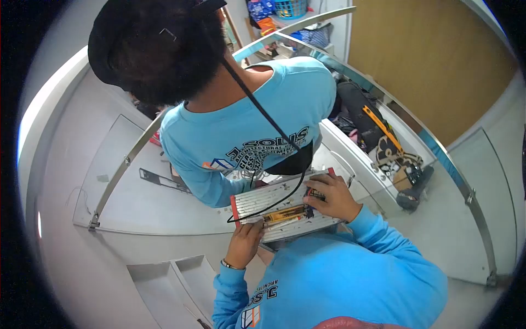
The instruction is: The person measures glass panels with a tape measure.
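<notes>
A white ridged step with red ends (250, 204), like the top of a stepladder, lies in front of my body. My left hand (245, 244) has its fingers bent over the near left edge of this step. On the step's right part, my right hand (335, 198) curls its fingers over a black object with lettering (314, 193), mostly covered by the hand. A yellow, narrow object (284, 214) lies on the step between my hands, beside a thin white stick-like piece (285, 223). A black cord (268, 114) hangs across the view down to the step.
Another person in a light blue shirt (246, 104) stands close across the step. Curved metal-edged glass panels (468, 197) surround us. A yellow tool (382, 129) and a dark bag (353, 101) lie at right. White shelf compartments (174, 268) sit at lower left.
</notes>
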Demonstrator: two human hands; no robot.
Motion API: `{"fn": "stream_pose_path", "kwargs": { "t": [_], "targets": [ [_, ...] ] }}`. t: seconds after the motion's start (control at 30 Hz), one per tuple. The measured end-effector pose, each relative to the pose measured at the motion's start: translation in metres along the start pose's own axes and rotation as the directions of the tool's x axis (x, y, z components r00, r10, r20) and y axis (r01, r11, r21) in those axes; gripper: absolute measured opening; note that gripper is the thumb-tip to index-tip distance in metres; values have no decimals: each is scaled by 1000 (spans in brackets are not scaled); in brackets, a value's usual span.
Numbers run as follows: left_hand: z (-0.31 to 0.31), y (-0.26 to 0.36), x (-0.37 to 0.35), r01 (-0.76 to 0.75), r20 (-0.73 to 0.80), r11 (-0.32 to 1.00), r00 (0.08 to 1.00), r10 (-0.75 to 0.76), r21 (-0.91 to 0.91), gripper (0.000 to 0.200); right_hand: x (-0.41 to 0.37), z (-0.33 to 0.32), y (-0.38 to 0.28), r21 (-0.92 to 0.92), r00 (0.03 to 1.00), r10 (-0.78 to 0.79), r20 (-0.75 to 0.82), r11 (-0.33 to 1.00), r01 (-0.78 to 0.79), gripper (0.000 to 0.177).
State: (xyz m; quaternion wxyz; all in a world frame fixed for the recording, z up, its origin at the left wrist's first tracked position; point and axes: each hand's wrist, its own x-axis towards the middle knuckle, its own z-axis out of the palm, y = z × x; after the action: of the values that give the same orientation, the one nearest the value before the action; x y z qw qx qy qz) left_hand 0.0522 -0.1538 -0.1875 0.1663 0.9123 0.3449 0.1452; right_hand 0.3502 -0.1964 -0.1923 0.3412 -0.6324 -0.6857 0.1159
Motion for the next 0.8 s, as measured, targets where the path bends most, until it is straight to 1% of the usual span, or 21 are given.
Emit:
{"fn": "stream_pose_path", "kwargs": {
  "t": [0.03, 0.1, 0.13, 0.17, 0.2, 0.23, 0.27, 0.3, 0.33, 0.37, 0.4, 0.43, 0.47, 0.5, 0.57, 0.6, 0.63, 0.7, 0.73, 0.77, 0.8],
  "targets": [
    [-3, 0, -2, 14, -6, 1000, 1000, -14, 15, 25, 2, -1, 3, 14, 1000, -16, 1, 1000, 16, 42],
    [-10, 0, -8, -69, 32, 997, 997, 68, 32, 23, 4, -4, 7, 104, 1000, -24, -11, 994, 25, 44],
    [-16, 4, -10, -67, 39, 997, 997, 65, 44, 23, 5, -5, 7, 143, 999, -25, -46, 989, 31, 44],
    [-24, 9, -14, 14, 18, 999, 1000, -13, -35, 22, 4, -7, 9, 156, 998, -24, -51, 987, 32, 44],
    [-31, 13, -16, 91, 0, 989, 996, -91, -114, 22, 3, -8, 11, 149, 983, -99, -153, 981, 122, 45],
    [-35, 15, -16, 88, 1, 991, 996, -89, -100, 22, 5, -9, 10, 132, 951, -173, -255, 969, 211, 45],
    [-36, 18, -16, 134, -44, 965, 988, -148, -227, 22, 6, -12, 7, 138, 949, -171, -266, 967, 214, 45],
    [-35, 21, -16, 173, -79, 919, 974, -213, -355, 23, 4, -21, -1, 226, 950, -232, -207, 934, 277, 45],
    [-28, 21, -14, 186, -42, 882, 973, -226, -433, 22, 2, -28, -7, 315, 944, -294, -150, 890, 328, 45],
    [-24, 27, -10, 186, -35, 884, 974, -222, -430, 22, 1, -33, -16, 318, 945, -287, -155, 891, 323, 45],
    [-22, 37, 5, 176, 17, 865, 981, -191, -469, 19, 5, -36, -27, 504, 957, -292, -5, 825, 254, 46],
    [-23, 47, 19, 166, 67, 845, 986, -153, -508, 17, 9, -35, -36, 660, 938, -317, 138, 735, 152, 46],
    [-28, 59, 34, 155, 71, 848, 988, -137, -507, 17, 10, -25, -44, 686, 922, -384, -47, 659, 309, 42],
    [-34, 72, 49, 124, 78, 851, 992, -97, -511, 15, 9, -23, -49, 676, 926, -374, -55, 668, 310, 42],
    [-39, 78, 61, 72, 79, 848, 996, -36, -524, 14, 8, -24, -56, 747, 933, -358, -22, 615, 254, 33],
    [-40, 77, 65, -46, 45, 852, 996, 82, -522, 14, 11, -33, -63, 750, 930, -356, -94, 589, 301, 21],
    [-41, 75, 68, -163, 11, 843, 980, 197, -513, 15, 12, -45, -67, 737, 930, -353, -102, 601, 309, 21],
    [-44, 75, 68, -193, 2, 851, 975, 222, -488, 15, 13, -69, -74, 756, 935, -352, -31, 604, 252, 15],
    [-50, 80, 69, -245, -24, 832, 963, 269, -498, 16, 14, -75, -77, 765, 922, -386, -23, 587, 265, 14],
    [-56, 83, 69, -293, -48, 810, 949, 313, -507, 17, 15, -82, -82, 754, 923, -384, -33, 596, 275, 14],
    [-60, 84, 69, -329, -68, 815, 939, 338, -478, 21, 17, -89, -87, 768, 907, -421, -2, 580, 272, 15]
  ]
}}
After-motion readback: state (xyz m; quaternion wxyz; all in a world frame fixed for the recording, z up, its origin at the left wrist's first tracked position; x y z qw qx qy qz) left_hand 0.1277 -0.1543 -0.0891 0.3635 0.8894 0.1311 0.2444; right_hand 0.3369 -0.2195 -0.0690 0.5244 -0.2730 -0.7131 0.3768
